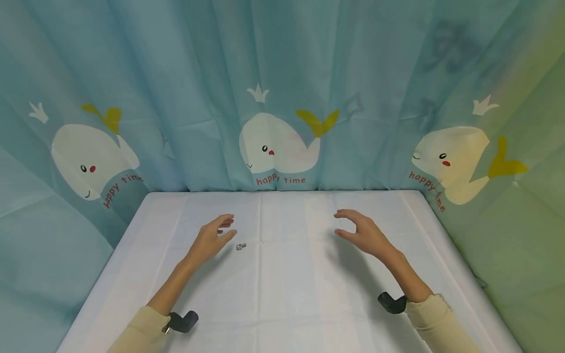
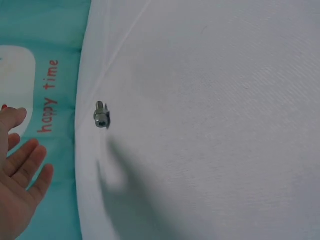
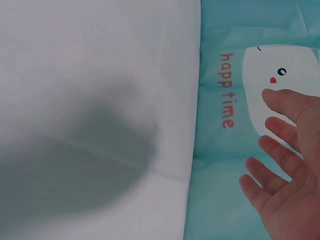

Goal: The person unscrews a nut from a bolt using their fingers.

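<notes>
A small metal bolt (image 1: 240,246) lies on the white table (image 1: 287,294), also seen in the left wrist view as the bolt (image 2: 101,115). My left hand (image 1: 214,236) hovers just left of it, fingers relaxed and spread, holding nothing; its fingers (image 2: 22,165) show at the left wrist view's edge. My right hand (image 1: 359,231) hangs above the table's right half, far from the bolt, fingers loosely curved and empty. In the right wrist view the right hand (image 3: 287,175) is spread over the curtain's print.
A teal curtain with white whale prints (image 1: 278,142) closes off the table's back and both sides. A black wrist mount sits on each forearm, left (image 1: 183,321) and right (image 1: 392,301). The table's back edge (image 3: 195,100) meets the curtain.
</notes>
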Demonstrator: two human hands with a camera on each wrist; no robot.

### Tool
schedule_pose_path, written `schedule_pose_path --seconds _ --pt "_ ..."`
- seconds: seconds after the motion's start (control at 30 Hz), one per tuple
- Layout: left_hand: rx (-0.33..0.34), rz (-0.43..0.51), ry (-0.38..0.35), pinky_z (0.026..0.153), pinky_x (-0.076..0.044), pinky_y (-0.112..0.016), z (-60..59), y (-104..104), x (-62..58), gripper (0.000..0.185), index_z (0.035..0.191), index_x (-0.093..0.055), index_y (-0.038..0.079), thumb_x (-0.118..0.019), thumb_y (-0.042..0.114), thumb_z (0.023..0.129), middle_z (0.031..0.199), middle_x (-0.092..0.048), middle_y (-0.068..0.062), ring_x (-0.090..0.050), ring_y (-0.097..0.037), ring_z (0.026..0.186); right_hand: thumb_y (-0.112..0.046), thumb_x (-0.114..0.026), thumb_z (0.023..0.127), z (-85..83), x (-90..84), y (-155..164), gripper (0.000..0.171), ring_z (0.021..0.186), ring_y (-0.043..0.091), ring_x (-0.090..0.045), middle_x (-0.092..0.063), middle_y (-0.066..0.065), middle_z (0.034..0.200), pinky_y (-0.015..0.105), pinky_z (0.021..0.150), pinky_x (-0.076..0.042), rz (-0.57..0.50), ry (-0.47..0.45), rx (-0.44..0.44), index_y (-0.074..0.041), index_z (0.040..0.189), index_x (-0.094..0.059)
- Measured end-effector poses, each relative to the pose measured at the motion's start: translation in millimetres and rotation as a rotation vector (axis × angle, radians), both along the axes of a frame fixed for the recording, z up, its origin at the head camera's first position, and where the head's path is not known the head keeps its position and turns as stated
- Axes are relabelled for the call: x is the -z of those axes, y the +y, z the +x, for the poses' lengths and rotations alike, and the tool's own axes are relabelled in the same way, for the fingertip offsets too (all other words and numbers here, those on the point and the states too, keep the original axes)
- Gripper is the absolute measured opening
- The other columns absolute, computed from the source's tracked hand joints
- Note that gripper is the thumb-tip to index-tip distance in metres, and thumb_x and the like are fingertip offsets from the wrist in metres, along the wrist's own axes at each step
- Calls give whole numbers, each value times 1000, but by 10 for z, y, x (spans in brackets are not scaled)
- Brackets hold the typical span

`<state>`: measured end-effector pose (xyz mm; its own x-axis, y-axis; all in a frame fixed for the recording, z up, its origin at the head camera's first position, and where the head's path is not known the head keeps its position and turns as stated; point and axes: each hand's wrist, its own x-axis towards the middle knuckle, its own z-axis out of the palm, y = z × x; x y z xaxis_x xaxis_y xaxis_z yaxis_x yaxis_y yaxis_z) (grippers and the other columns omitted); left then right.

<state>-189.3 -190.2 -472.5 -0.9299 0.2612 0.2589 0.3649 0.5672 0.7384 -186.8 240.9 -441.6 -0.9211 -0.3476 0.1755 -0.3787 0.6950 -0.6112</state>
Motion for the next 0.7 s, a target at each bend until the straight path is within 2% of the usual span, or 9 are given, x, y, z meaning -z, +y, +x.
schedule_pose_path --seconds 0.27,0.47,0.7 --pt "21 31 -28 92 -52 -50 83 -43 110 43 131 -57 -6 -72 8 92 121 -65 -24 -62 -35 111 -13 -75 90 1 39 -175 42 117 40 -58 -63 11 129 50 97 -50 -96 -54 -31 -4 129 -63" --pt "35 62 -58 93 -52 -50 151 -61 190 44 130 -57 -8 -72 6 92 120 -66 -23 -63 -36 111 -12 -76 90 -15 89 -332 38 116 33 -60 -63 10 128 46 95 -52 -120 -71 -58 -6 127 -64" --pt "40 25 -26 87 -55 -49 174 -44 265 42 127 -59 -8 -74 3 89 116 -67 -22 -65 -36 107 -12 -74 91 -43 201 -508 35 113 38 -61 -65 13 124 43 95 -53 -157 -102 -111 -3 124 -65"
